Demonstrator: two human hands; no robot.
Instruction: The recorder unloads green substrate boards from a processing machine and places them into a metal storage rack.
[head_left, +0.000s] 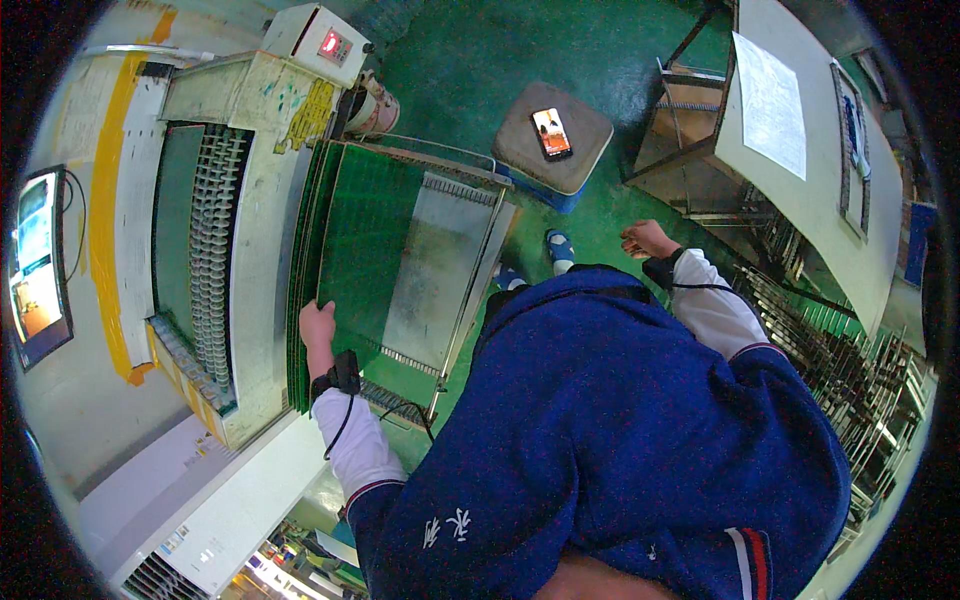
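In the rack, green panels should be edge-held; left hand touching, grip can't be told; right hand empty, half-curled.

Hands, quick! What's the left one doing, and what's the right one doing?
Left hand: at the edge of the green panels; whether it grips one, I can't tell.
Right hand: partly open, holding nothing visible.

The panels look smooth and faintly glossy, set in a dull metal rack. Inside the edges of the matt, worn stool, the phone has a glossy screen. Smooth paper lies along the table's left edge. The shirt is matt cloth.
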